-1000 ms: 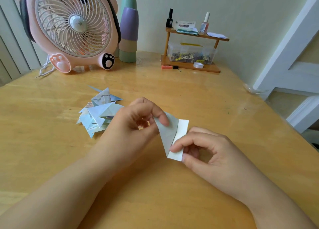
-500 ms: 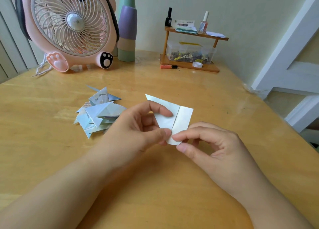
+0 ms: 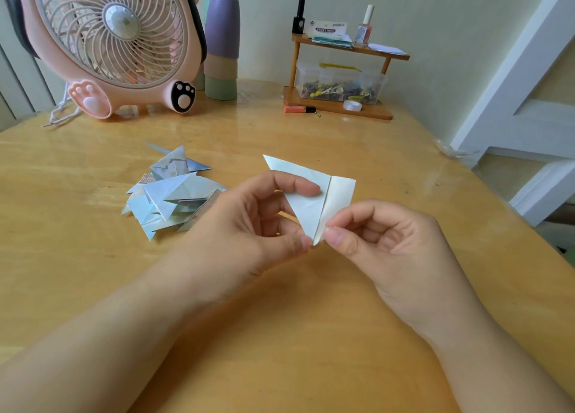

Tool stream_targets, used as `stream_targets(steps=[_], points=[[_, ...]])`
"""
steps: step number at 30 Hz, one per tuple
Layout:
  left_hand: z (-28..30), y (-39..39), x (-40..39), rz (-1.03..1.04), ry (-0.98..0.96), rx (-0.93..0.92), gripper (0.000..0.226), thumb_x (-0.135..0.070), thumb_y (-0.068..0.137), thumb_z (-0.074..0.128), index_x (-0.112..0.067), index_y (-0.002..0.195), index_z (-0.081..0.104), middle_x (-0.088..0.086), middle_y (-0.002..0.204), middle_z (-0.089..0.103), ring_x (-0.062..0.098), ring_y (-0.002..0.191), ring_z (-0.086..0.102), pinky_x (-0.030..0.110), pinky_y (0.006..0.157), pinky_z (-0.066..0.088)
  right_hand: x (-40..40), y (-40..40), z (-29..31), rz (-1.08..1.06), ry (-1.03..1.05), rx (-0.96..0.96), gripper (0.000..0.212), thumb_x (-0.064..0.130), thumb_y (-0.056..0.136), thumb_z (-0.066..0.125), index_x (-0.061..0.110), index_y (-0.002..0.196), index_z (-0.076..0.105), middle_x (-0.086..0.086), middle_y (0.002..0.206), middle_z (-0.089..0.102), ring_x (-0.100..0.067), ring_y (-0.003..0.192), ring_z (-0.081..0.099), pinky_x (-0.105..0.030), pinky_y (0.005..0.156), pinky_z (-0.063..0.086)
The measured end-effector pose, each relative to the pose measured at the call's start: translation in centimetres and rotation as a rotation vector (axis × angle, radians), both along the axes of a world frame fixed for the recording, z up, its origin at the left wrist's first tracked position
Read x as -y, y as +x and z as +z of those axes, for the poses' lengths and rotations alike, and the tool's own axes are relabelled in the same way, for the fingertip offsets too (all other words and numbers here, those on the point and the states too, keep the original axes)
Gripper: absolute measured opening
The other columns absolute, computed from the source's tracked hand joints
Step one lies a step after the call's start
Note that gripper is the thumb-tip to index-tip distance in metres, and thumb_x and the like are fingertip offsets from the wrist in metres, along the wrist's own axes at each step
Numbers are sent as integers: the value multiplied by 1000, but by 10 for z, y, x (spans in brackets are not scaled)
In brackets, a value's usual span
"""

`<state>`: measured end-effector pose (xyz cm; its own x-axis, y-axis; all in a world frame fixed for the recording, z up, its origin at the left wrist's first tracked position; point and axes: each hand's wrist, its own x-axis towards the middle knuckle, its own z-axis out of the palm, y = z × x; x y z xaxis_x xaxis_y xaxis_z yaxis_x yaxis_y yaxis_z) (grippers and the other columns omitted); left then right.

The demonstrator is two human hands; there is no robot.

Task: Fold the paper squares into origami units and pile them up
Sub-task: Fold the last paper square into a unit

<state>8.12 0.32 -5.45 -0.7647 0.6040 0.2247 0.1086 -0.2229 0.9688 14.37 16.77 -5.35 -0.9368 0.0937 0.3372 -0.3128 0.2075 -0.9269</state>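
Observation:
A pale folded paper piece [image 3: 314,205] is held above the wooden table [image 3: 280,334] between both hands. It shows a triangular flap on the left and a narrow strip on the right. My left hand [image 3: 249,229] pinches it, forefinger on the triangular flap and thumb at the lower tip. My right hand [image 3: 385,241] pinches the same lower tip between thumb and forefinger. A pile of folded origami units [image 3: 169,194], light blue and patterned, lies on the table to the left of my left hand.
A pink fan [image 3: 115,42] stands at the back left beside stacked pastel cups [image 3: 221,45]. A small wooden shelf [image 3: 339,70] with bottles, a clear box and a tape roll sits at the back. The table edge runs along the right.
The paper was lifted off the table and turned, so the triangular flap now points up and left. Both hands rose with it and now pinch its lower tip.

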Motion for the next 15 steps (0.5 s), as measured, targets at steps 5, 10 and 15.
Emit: stream_targets(steps=[5, 10, 15], points=[[0, 1, -2, 15, -3, -33, 41, 2, 67, 65, -14, 104, 61, -6, 69, 62, 7, 64, 58, 17, 64, 49, 4, 0, 2, -45, -63, -2, 8, 21, 65, 72, 14, 68, 69, 2, 70, 71, -6, 67, 64, -14, 67, 49], [0, 3, -4, 12, 19, -35, 42, 2, 66, 65, -13, 105, 62, -2, 77, 61, 10, 70, 56, 22, 69, 49, 5, -1, 3, -66, -90, 21, 12, 20, 62, 75, 13, 68, 67, 0, 69, 70, -8, 66, 63, -16, 67, 50], [-1, 4, -6, 22, 7, -50, 40, -1, 66, 69, -15, 103, 62, -4, 81, 63, 8, 69, 56, 20, 67, 50, 6, 0, 4, -84, -77, 26, 12, 21, 62, 74, 14, 68, 66, 1, 67, 69, -8, 64, 62, -16, 66, 50]])
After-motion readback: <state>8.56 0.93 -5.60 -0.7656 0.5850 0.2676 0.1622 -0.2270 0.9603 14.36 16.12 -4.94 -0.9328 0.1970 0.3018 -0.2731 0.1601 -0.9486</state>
